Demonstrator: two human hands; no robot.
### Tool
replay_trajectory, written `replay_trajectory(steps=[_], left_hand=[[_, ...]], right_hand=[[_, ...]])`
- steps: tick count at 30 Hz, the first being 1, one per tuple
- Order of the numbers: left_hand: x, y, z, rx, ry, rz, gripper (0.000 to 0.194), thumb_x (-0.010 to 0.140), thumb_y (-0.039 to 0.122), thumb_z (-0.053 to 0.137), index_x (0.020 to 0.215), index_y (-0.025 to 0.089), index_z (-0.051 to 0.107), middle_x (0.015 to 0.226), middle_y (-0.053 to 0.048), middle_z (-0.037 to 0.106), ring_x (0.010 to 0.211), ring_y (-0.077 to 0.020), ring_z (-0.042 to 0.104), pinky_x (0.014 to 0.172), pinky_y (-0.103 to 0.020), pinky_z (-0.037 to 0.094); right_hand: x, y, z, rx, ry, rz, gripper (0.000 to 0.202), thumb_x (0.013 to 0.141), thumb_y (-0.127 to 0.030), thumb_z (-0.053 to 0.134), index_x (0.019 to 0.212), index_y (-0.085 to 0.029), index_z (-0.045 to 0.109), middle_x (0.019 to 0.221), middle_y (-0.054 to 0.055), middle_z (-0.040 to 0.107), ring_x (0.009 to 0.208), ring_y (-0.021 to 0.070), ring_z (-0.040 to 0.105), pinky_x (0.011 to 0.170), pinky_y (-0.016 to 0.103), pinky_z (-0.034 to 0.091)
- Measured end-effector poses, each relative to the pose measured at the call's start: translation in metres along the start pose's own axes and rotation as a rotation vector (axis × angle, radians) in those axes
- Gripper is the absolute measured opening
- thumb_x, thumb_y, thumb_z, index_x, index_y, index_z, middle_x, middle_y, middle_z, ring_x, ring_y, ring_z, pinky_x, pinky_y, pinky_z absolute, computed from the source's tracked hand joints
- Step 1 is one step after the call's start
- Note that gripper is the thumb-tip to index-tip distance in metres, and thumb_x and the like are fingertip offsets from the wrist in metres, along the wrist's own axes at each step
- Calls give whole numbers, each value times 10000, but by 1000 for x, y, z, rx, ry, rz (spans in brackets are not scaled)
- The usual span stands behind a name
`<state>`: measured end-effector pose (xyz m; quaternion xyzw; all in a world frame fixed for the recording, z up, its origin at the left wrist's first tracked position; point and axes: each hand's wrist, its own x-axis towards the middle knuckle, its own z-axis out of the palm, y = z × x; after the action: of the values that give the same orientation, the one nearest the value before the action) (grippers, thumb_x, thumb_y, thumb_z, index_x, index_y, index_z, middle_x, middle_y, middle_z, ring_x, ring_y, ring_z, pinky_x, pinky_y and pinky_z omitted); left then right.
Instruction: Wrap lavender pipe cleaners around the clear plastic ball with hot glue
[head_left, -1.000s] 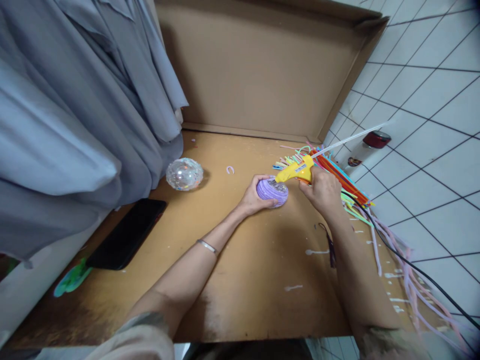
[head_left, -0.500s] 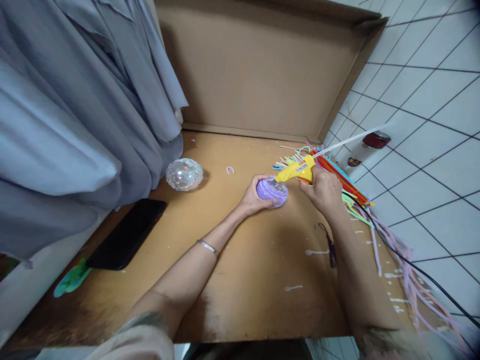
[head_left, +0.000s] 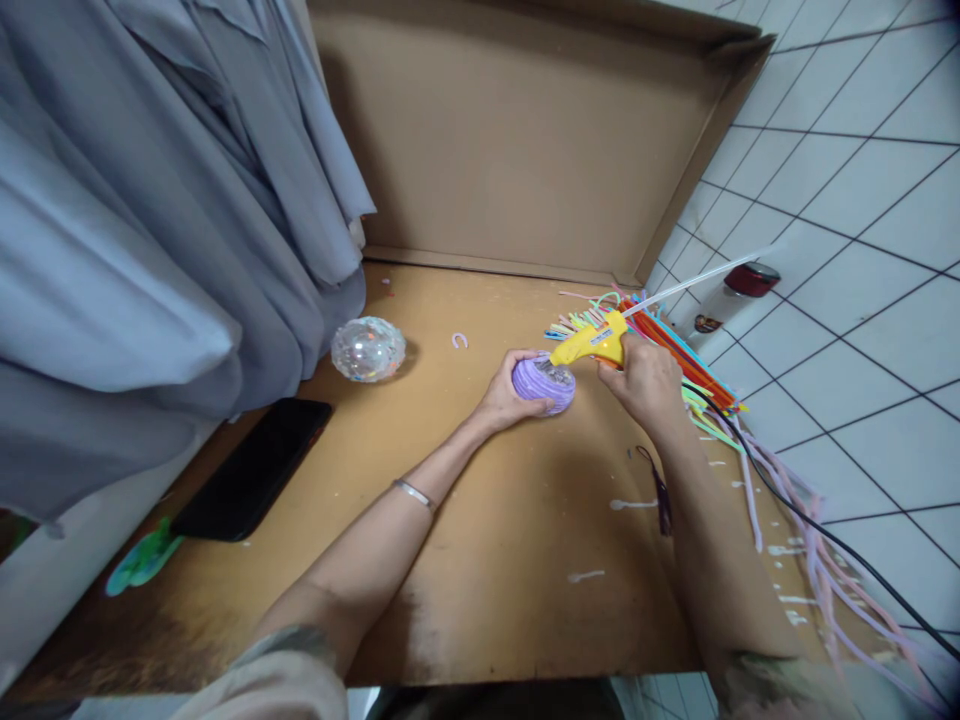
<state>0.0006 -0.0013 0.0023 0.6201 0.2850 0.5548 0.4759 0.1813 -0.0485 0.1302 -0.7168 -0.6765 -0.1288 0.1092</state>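
Note:
My left hand [head_left: 511, 392] is wrapped round a ball [head_left: 541, 388] covered in purple fuzzy strands, with a clear, shiny patch bare at its top. In my right hand [head_left: 651, 378] is a yellow glue gun [head_left: 592, 340], its nozzle at the edge of that bare patch; whether the tip touches cannot be made out. A long clear glue stick [head_left: 679, 287] juts from the back of the gun. My right fingers around the handle are partly hidden.
A clear ball [head_left: 368, 349] and a black phone [head_left: 253, 470] lie at left. Colourful pipe cleaners [head_left: 679, 355] and a black cord [head_left: 814, 522] run along the right. A red-capped bottle [head_left: 724, 300] stands by the tiles. Cardboard [head_left: 517, 140] rises behind; a grey curtain [head_left: 150, 200] hangs left.

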Motion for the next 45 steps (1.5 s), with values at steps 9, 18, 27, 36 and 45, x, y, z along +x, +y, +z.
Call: replay_trajectory(steps=[9,18,27,36,45], left_hand=[[0,-4,-1,22,10,2,802,512,356,910,1189,214,504,1319,-115,610,1238,-288,594,1093,-446,447],[-1,-4,-2,72,33,-34,821,504,363,907,1198,198,500,1303,-120,594,1246,-306,569,1118,-468,422],[0,-5,-4,86,20,-15,799,519,377,905,1189,208,504,1308,-115,600,1244,-298,582,1107,-458,436],[-2,1,-2,76,-51,45,795,523,421,920,1174,221,509,1372,-131,584,1307,-303,561,1133,-469,403],[-2,0,0,114,-59,67,786,523,343,920,1184,216,515,1401,-138,545,1325,-308,545,1144,-480,395]], right_hand=[[4,5,6,36,9,20,290,844,-375,566,977,-141,676,866,149,722,753,273,619,600,308,300],[18,20,20,211,-12,193,403,787,-423,586,1045,-119,643,934,152,701,816,284,627,659,325,394],[19,30,73,100,-173,295,543,833,-382,628,1218,0,604,1127,271,696,996,323,683,792,365,496],[14,27,73,-66,-368,255,487,857,-421,603,1144,-43,714,1076,275,731,1010,363,706,773,415,515],[8,4,19,397,45,-283,253,903,-240,513,959,-158,745,961,122,716,895,229,641,816,342,476]])
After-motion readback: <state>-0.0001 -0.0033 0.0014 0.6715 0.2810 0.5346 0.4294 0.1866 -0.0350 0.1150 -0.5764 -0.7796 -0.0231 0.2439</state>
